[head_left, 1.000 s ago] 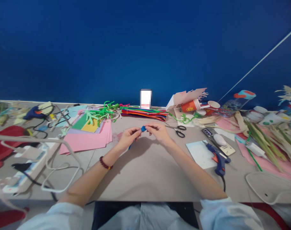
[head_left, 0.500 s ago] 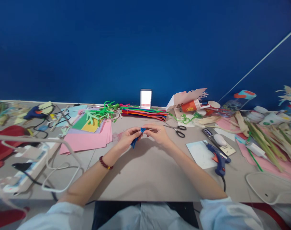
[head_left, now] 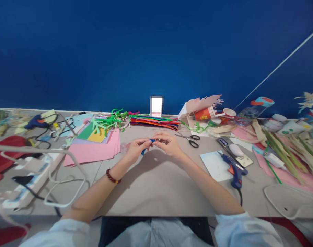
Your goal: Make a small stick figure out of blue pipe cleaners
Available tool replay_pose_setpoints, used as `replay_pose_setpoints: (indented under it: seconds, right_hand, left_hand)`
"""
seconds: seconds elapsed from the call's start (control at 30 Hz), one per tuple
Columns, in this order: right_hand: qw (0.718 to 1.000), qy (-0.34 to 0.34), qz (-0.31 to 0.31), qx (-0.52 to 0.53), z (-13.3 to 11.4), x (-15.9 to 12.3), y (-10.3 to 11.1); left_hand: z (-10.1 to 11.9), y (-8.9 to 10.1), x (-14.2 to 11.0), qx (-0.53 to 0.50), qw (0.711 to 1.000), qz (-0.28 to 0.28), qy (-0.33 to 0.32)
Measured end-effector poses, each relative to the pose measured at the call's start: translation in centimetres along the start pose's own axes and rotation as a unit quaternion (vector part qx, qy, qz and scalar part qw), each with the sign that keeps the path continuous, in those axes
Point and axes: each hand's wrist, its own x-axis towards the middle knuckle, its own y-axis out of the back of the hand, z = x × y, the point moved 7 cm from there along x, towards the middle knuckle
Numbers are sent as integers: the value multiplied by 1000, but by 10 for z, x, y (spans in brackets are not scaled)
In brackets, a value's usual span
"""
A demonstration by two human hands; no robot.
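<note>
Over the middle of the table, both my hands pinch a small blue twisted piece [head_left: 152, 140] that looks like pipe cleaner. My left hand [head_left: 136, 149] closes around its lower part, and a short blue end sticks out below the fingers. The fingertips of my right hand [head_left: 170, 144] grip the upper end, close against the left thumb. Much of the blue piece is hidden by my fingers. Behind the hands lies a bundle of coloured pipe cleaners [head_left: 155, 122]. Black-handled scissors [head_left: 191, 140] rest to the right of my right hand.
Pink paper sheets [head_left: 91, 153] and green twisted pipe cleaners [head_left: 112, 120] lie at left. A power strip [head_left: 34, 180] with cables is nearer the left edge. On the right are a blue glue gun [head_left: 235, 169], a phone [head_left: 223, 143], paper cups [head_left: 205, 113] and dried husks [head_left: 285, 154].
The fingers have shifted slightly around the blue piece, and less of its lower end shows below my left hand. Both hands keep their hold.
</note>
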Motion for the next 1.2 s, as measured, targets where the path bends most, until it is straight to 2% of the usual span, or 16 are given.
replay_pose_setpoints:
  seconds: [0.2, 0.33, 0.5, 0.83, 0.97, 1.2]
  right_hand:
    - [996, -55, -6, 73, 8, 0, -2]
    - [994, -85, -7, 62, 4, 1, -1]
    - [994, -102, 17, 47, -3, 0, 2]
    - [990, -93, 44, -92, -16, -2, 7]
    - [991, -95, 32, -92, -16, -2, 6]
    - [990, -122, 7, -68, -14, -2, 5]
  left_hand:
    - [-9, 2, 0, -35, 999, 9, 21]
    - [-8, 1, 0, -25, 1000, -2, 18]
    - [0, 1, 1, 24, 1000, -7, -17]
    - [16, 0, 1, 87, 991, 15, -100]
    - [22, -1, 0, 119, 984, 17, -134]
    - [29, -3, -3, 153, 976, 25, -156]
